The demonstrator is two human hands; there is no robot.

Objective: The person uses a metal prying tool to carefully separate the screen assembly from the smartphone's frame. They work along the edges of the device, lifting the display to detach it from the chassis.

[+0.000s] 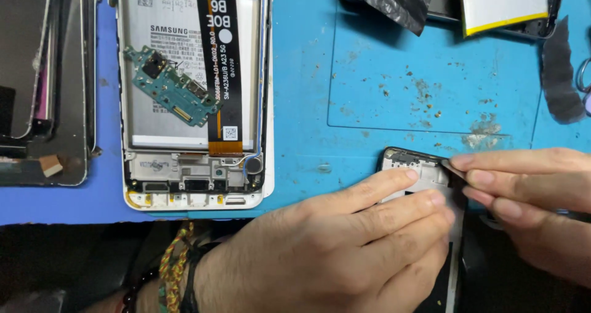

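Note:
My left hand [345, 251] lies flat over an opened phone frame [406, 160] at the front edge of the blue work mat [363, 73], pressing it down with the fingers. My right hand [535, 202] comes in from the right and pinches a thin dark pick or blade [454, 168] against the frame's upper right corner. Most of the frame is hidden under both hands. Beaded and braided bracelets [175, 270] circle my left wrist.
A second opened phone [197, 183] with a white battery, an orange-and-black flex cable [221, 60] and a loose green circuit board [169, 85] lies at upper left. Stacked screens [43, 91] sit at far left. More phone parts [492, 5] rest at top right. Debris [431, 97] dots the mat.

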